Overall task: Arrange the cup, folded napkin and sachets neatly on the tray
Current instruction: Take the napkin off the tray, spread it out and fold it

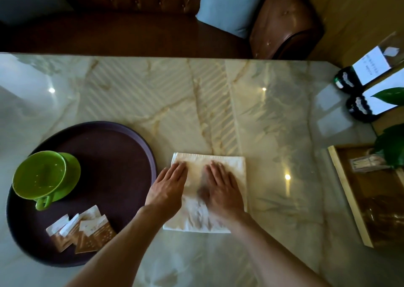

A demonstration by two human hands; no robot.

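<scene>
A white napkin (237, 166) lies flat on the marble table, just right of a round dark tray (113, 155). My left hand (168, 188) and my right hand (220, 190) both press palm-down on the napkin, fingers stretched out; the right hand is blurred. On the tray's left side a green cup (39, 175) stands on a green saucer (73, 173), handle toward me. Several brown-and-white sachets (83, 229) lie fanned at the tray's near edge.
A wooden tray (349, 199) holding a plant and a small packet sits at the right edge. Two dark-based card stands (358, 79) are at the far right. A brown leather sofa with a blue cushion (227, 6) runs behind the table.
</scene>
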